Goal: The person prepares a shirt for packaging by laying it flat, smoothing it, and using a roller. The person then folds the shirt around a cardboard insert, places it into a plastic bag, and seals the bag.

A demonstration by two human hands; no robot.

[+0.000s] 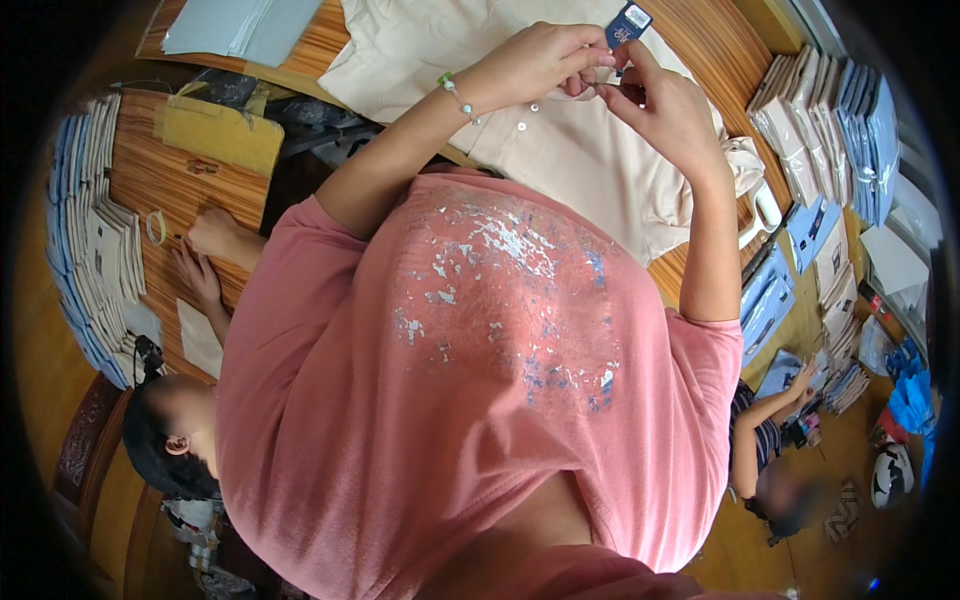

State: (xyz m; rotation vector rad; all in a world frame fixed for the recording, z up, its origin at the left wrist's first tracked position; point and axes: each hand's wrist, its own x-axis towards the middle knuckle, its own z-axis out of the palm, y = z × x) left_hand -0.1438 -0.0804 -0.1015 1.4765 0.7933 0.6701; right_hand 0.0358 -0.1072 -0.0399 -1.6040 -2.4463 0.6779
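Note:
A beige button-front shirt (590, 175) lies spread on the wood-grain table in front of me, small pale buttons down its front. Both my hands meet over its collar end, beside a dark blue hang tag (628, 22) with a white label. My left hand (555, 62), a beaded bracelet on its wrist, has its fingers closed in a pinch just below the tag. Facing it, my right hand (675, 112) curls thumb and index finger together near a small dark patch. Whatever thin thing the fingertips grip is too small to make out.
Stacks of folded, bagged shirts (805, 125) stand at the right, with more stacks (95, 235) at the far left. Pale bags (238, 30) lie at upper left beside a yellow-brown carton (220, 130). A person (175, 435) sits left; another (765, 430) works at lower right.

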